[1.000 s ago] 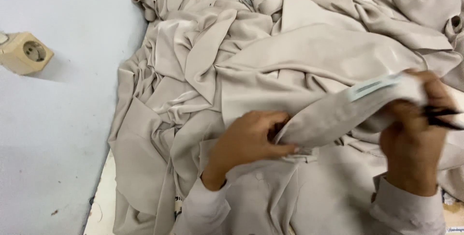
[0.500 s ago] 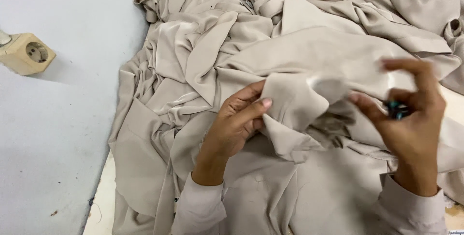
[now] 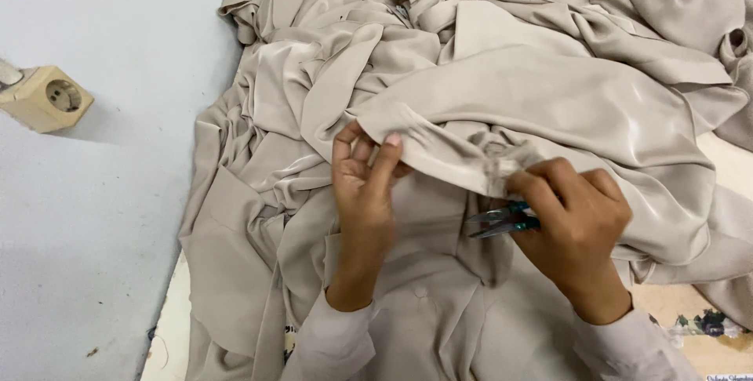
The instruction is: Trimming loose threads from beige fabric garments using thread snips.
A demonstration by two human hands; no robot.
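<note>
The left hand pinches the gathered cuff of a beige sleeve between thumb and fingers. The right hand grips the same sleeve's puckered fabric and holds small teal thread snips. Around them lies a heap of beige cloth; a wall socket sits well apart on the left.

beige fabric, teal snips, cream socket, pale blue wall

Two bare hands, pale beige long sleeves, loose at wrists
</note>
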